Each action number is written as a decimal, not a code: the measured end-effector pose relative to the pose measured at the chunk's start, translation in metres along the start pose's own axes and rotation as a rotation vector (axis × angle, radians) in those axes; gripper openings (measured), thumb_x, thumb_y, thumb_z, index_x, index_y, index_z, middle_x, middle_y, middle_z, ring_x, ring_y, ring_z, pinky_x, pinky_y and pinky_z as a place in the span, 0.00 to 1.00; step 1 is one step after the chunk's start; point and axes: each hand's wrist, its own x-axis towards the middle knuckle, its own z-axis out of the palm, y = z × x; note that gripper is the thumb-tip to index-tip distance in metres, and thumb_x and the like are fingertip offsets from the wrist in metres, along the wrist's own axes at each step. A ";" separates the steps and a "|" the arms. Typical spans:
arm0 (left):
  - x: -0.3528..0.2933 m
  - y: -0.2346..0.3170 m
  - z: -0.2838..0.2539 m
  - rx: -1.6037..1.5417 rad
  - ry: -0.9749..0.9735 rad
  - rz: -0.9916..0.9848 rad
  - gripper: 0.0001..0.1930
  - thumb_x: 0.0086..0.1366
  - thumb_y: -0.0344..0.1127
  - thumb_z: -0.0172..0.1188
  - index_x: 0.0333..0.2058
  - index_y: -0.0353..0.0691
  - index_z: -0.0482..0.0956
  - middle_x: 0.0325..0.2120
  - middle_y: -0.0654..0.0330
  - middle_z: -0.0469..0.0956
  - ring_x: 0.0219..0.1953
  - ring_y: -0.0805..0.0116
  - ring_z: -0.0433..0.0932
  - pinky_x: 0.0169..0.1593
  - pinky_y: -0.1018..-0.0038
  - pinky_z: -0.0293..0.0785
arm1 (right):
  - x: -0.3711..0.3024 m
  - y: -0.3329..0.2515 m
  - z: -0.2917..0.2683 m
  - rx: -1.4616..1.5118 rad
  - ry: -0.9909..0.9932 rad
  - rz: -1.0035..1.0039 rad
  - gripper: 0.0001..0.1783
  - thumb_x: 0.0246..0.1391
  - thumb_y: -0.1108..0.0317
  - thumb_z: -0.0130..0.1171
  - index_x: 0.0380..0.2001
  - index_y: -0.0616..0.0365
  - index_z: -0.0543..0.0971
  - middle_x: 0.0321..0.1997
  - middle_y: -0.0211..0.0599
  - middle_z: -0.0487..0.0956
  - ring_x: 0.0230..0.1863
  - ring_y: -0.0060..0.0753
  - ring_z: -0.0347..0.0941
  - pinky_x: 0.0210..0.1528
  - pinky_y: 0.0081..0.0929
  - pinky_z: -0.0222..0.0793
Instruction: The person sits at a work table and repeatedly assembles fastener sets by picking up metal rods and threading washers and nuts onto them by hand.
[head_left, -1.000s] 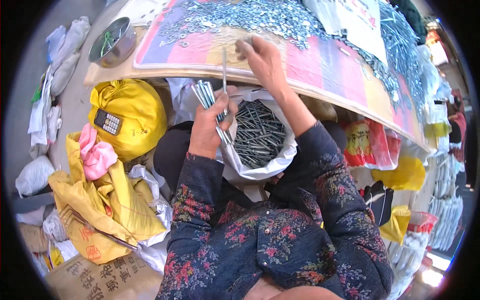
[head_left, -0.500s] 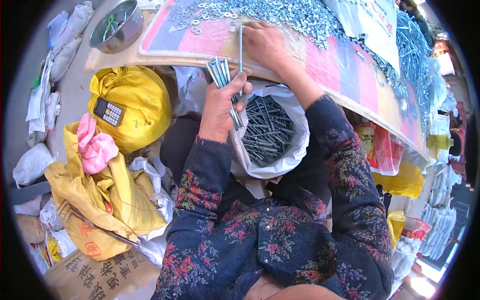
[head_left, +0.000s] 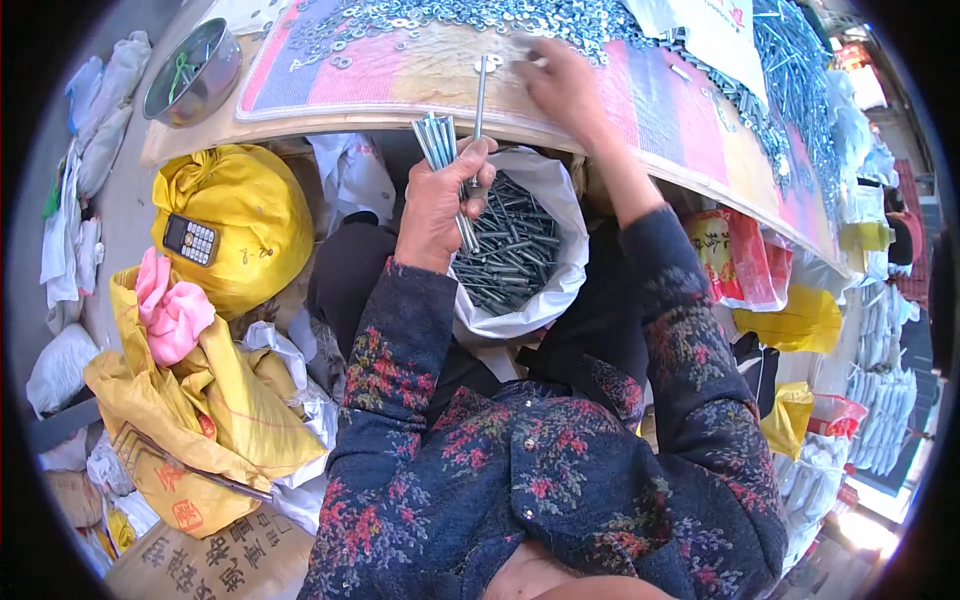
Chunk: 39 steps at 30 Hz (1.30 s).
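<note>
Pastel-striped mat (head_left: 345,92), silvery bolts (head_left: 438,143), yellow bundle (head_left: 250,215), dark floral jacket (head_left: 545,485)

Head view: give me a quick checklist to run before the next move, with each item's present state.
1. Left hand grips the bundle of metal rods: ok, fingers closed around it.
2. One long rod stands apart from the bundle: ok, its tip reaches beyond the others.
3. Washer on that rod's tip: cannot tell, it may lie on the striped mat behind.
4. Right hand free: cannot tell, its fingertips are blurred.
5. Loose washers available: ok, many are spread across the mat.
6. White bag open: ok, dark rods show inside.
</note>
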 end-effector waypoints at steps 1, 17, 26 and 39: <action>0.002 -0.002 0.001 0.009 0.006 0.001 0.13 0.61 0.36 0.62 0.38 0.31 0.78 0.20 0.64 0.73 0.18 0.82 0.67 0.16 0.87 0.57 | 0.004 -0.002 0.010 -0.238 0.001 -0.149 0.15 0.54 0.58 0.56 0.42 0.51 0.80 0.36 0.44 0.79 0.36 0.45 0.78 0.41 0.38 0.72; 0.003 0.001 0.012 0.061 -0.055 0.009 0.12 0.62 0.34 0.60 0.39 0.30 0.75 0.20 0.63 0.72 0.15 0.82 0.65 0.14 0.89 0.58 | -0.006 -0.021 -0.007 0.996 -0.210 0.429 0.10 0.54 0.65 0.59 0.33 0.62 0.80 0.23 0.38 0.80 0.20 0.22 0.73 0.24 0.22 0.66; 0.001 0.035 -0.026 -0.275 0.115 0.137 0.13 0.61 0.33 0.61 0.41 0.33 0.74 0.22 0.63 0.73 0.16 0.80 0.66 0.13 0.87 0.57 | 0.007 -0.091 0.025 0.195 -0.252 -0.493 0.11 0.46 0.68 0.59 0.35 0.55 0.76 0.24 0.43 0.78 0.29 0.51 0.77 0.33 0.40 0.73; -0.007 0.031 -0.028 0.028 0.142 0.153 0.12 0.58 0.34 0.65 0.37 0.33 0.79 0.20 0.63 0.75 0.19 0.80 0.71 0.15 0.86 0.57 | 0.056 -0.065 0.065 0.326 -0.183 0.122 0.15 0.51 0.60 0.57 0.27 0.63 0.81 0.27 0.47 0.81 0.30 0.42 0.80 0.34 0.36 0.74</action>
